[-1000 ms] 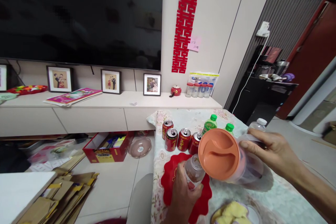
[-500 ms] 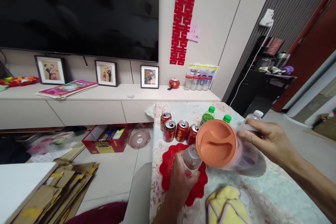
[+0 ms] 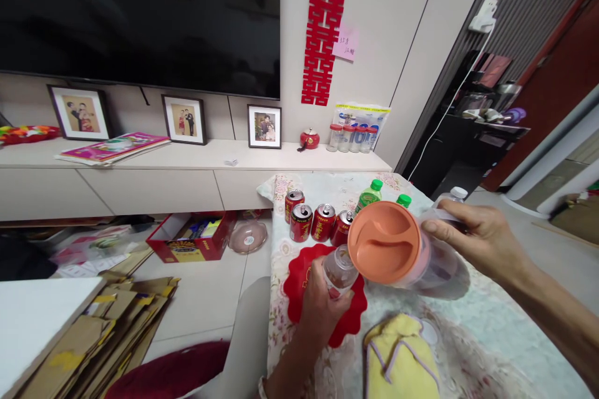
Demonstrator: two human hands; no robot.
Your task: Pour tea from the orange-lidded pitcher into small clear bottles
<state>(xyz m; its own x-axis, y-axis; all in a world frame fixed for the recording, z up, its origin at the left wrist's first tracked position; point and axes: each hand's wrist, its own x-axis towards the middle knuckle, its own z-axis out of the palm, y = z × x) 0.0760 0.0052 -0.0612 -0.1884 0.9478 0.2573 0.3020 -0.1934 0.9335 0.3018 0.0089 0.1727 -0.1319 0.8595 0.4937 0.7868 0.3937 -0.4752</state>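
Note:
My left hand (image 3: 322, 299) is wrapped round a clear glass (image 3: 340, 268), holding it tilted over a red scalloped mat (image 3: 299, 299). In my right hand (image 3: 472, 230) is the handle of a clear plastic pitcher (image 3: 437, 262) with an orange lid (image 3: 386, 242). The pitcher leans far to the left, its lid's edge right at the glass's mouth. I cannot make out whether liquid is running between them. A folded yellow cloth (image 3: 400, 355) with purple trim lies on the table in front of me.
Several red drink cans (image 3: 322, 223) stand behind the mat. Beyond the pitcher are green-capped bottles (image 3: 369, 194) and a white-capped bottle (image 3: 456, 194). A flowered tablecloth (image 3: 322, 184) covers the table. Left on the floor are a red box (image 3: 187, 243) and flattened cardboard (image 3: 93, 336).
The view has tipped slightly, so most things sit a little higher in it. Both hands keep their hold, and the pitcher and glass stay tilted together.

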